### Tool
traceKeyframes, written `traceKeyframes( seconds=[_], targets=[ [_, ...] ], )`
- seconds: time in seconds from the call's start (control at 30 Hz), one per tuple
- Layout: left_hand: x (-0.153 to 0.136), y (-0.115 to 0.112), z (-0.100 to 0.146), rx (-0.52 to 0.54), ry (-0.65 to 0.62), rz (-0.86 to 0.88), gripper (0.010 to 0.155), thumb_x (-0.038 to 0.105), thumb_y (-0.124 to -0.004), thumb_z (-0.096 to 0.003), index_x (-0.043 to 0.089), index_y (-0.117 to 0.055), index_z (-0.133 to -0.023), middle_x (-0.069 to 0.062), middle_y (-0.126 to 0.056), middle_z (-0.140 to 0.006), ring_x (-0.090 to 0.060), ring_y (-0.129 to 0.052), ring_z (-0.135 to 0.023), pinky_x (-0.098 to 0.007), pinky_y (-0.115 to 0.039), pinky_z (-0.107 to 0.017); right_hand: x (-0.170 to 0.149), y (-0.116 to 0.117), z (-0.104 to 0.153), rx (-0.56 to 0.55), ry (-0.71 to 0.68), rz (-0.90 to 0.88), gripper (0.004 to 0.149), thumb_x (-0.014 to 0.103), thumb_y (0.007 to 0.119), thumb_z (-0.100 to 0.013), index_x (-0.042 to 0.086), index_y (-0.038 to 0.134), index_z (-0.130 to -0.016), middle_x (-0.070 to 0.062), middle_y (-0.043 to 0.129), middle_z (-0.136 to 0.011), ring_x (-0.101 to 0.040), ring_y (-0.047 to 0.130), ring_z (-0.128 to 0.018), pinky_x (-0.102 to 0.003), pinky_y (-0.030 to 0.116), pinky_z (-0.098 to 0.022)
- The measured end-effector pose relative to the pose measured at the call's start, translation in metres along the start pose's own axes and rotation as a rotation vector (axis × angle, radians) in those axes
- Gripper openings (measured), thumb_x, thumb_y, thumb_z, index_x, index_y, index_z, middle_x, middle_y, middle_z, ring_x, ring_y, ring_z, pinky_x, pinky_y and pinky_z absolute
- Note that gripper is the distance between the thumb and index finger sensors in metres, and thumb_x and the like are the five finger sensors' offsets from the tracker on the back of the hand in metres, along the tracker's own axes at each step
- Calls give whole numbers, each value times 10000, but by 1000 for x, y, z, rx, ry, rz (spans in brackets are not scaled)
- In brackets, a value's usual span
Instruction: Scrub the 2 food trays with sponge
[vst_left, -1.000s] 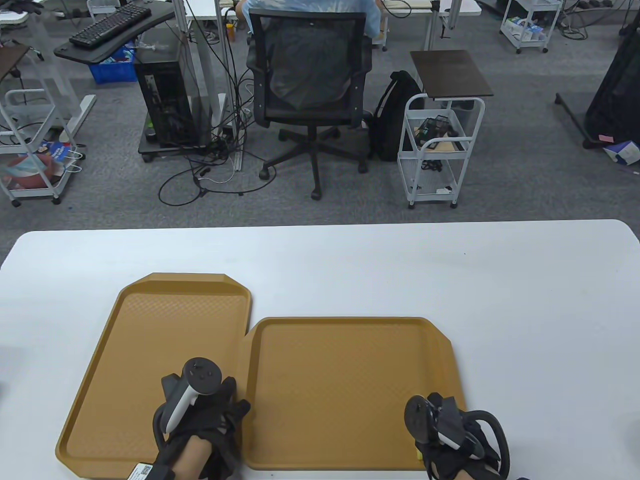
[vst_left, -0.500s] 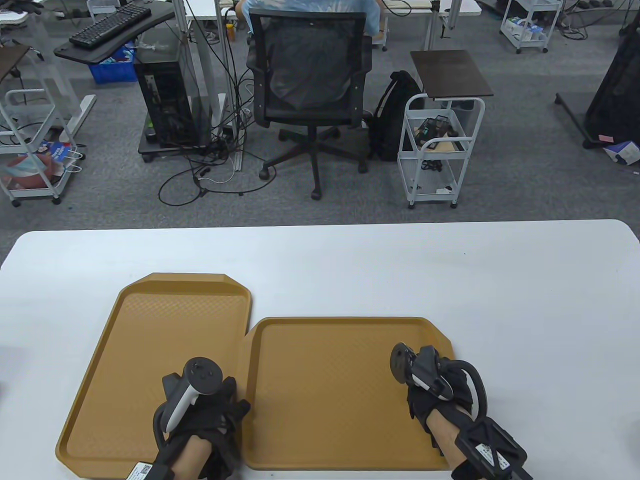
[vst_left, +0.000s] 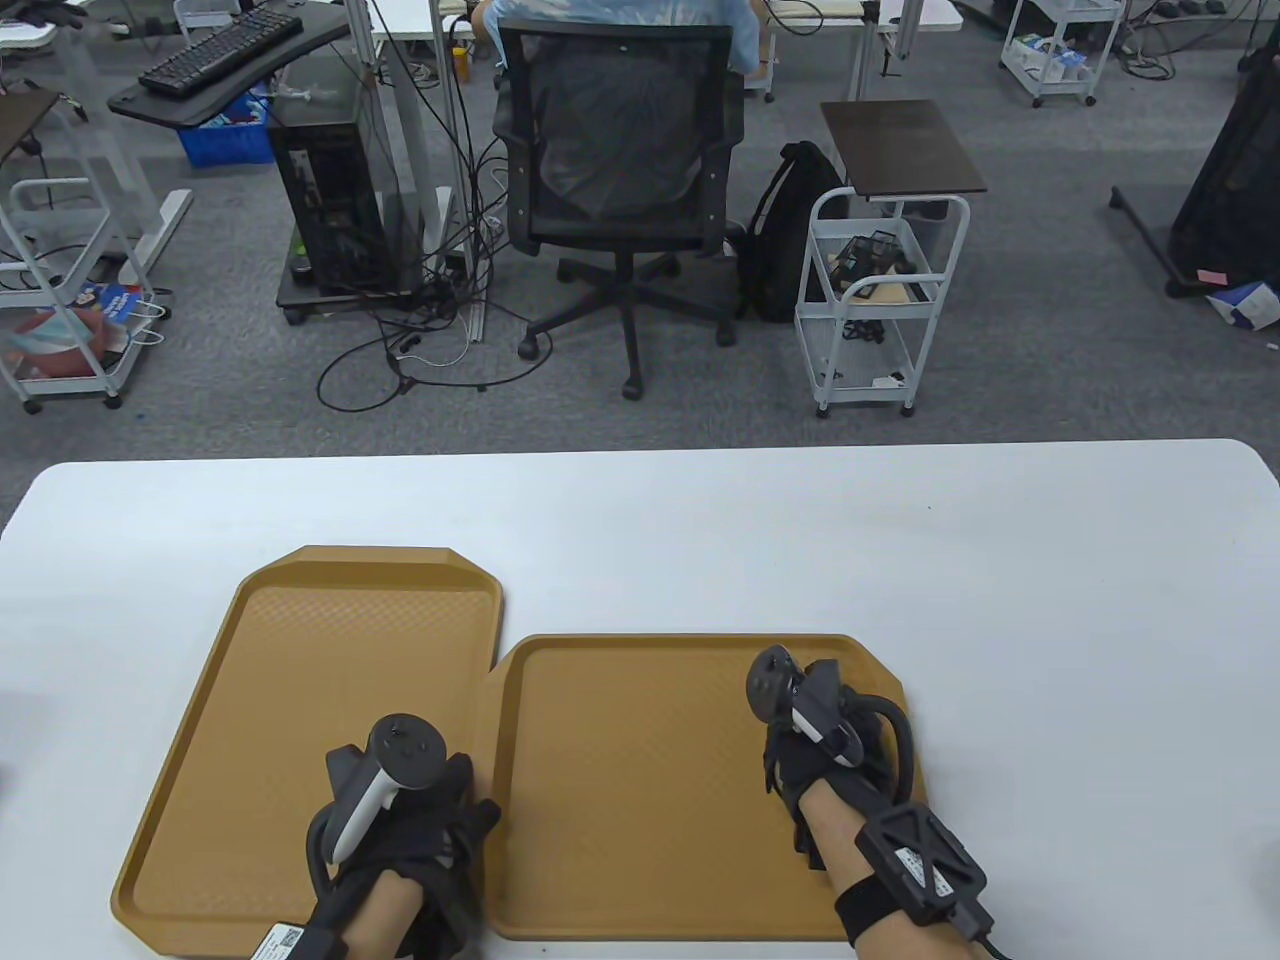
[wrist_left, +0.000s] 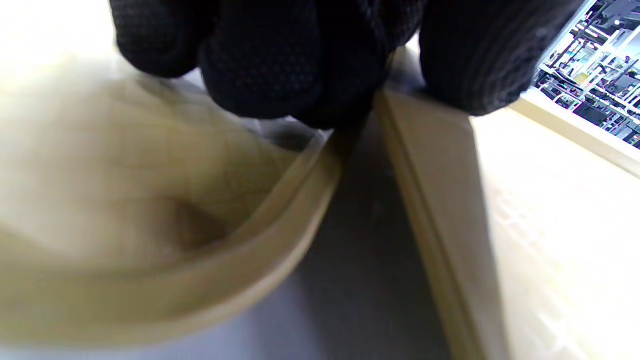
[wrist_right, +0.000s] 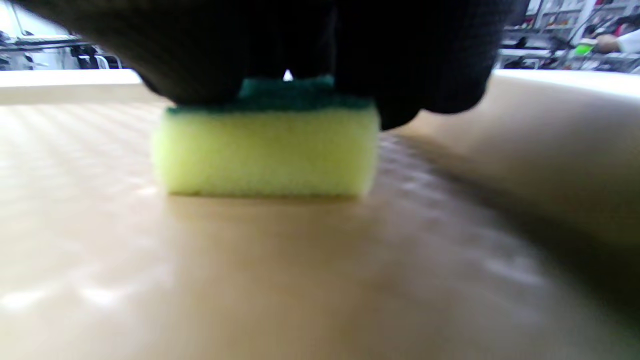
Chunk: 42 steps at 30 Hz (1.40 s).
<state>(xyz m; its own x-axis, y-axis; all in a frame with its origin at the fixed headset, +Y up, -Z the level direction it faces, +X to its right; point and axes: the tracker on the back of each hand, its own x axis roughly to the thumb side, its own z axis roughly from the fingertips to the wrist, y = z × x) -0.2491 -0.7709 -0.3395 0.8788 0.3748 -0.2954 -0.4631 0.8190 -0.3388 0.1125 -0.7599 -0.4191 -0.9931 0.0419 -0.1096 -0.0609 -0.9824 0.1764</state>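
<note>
Two tan food trays lie side by side on the white table: the left tray (vst_left: 300, 680) and the right tray (vst_left: 640, 780). My left hand (vst_left: 450, 810) sits where their rims meet. In the left wrist view its fingers (wrist_left: 270, 65) and thumb pinch the right tray's rim (wrist_left: 430, 165), beside the left tray's corner (wrist_left: 280, 235). My right hand (vst_left: 800, 760) is over the right tray's far right part and hides the sponge from above. In the right wrist view it grips a yellow sponge (wrist_right: 265, 150) with a green top, flat on the tray floor (wrist_right: 300, 280).
The table (vst_left: 1050, 600) stretches bare to the right of the trays and behind them. Past its far edge stand an office chair (vst_left: 620, 170) and a white wire cart (vst_left: 880, 290) on grey carpet.
My right hand has slid with the sponge from the right tray's near right corner, away from me and a little left. The left hand and both trays have stayed put.
</note>
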Motion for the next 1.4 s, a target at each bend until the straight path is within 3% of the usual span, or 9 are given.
traceKeyframes(
  seconds=[0.37,0.83,1.13,1.4],
  targets=[
    [0,-1,0,-1,-1,-3,713,506,-839,-418,257,-645,-1058,-54,-950,-610,-274,-949,-460,-497,-766,-511,86,1,-2,56,-150,-75,636,375,847,-469,157,646,-1032,-166,568,-1105,-377,846,-688,-472,807,-510],
    [-1,-1,0,-5,-3,7,714,506,-838,-418,259,-641,-1059,-55,-950,-605,-273,-949,-457,-497,-766,-510,172,12,12,83,-286,-189,675,407,875,-458,164,633,-1039,-162,551,-1108,-355,840,-692,-471,804,-522],
    [-1,-1,0,-7,-5,10,713,505,-837,-419,257,-638,-1058,-55,-950,-601,-274,-948,-453,-498,-766,-509,179,22,24,107,-310,-236,737,457,866,-452,155,573,-1057,-167,500,-1114,-351,814,-690,-490,779,-533],
    [-1,-1,0,-6,-4,7,713,502,-837,-421,253,-637,-1058,-57,-950,-601,-276,-948,-454,-500,-765,-508,182,27,65,215,-407,-165,808,477,889,-441,174,501,-1082,-152,430,-1134,-361,795,-714,-498,771,-543]
  ],
)
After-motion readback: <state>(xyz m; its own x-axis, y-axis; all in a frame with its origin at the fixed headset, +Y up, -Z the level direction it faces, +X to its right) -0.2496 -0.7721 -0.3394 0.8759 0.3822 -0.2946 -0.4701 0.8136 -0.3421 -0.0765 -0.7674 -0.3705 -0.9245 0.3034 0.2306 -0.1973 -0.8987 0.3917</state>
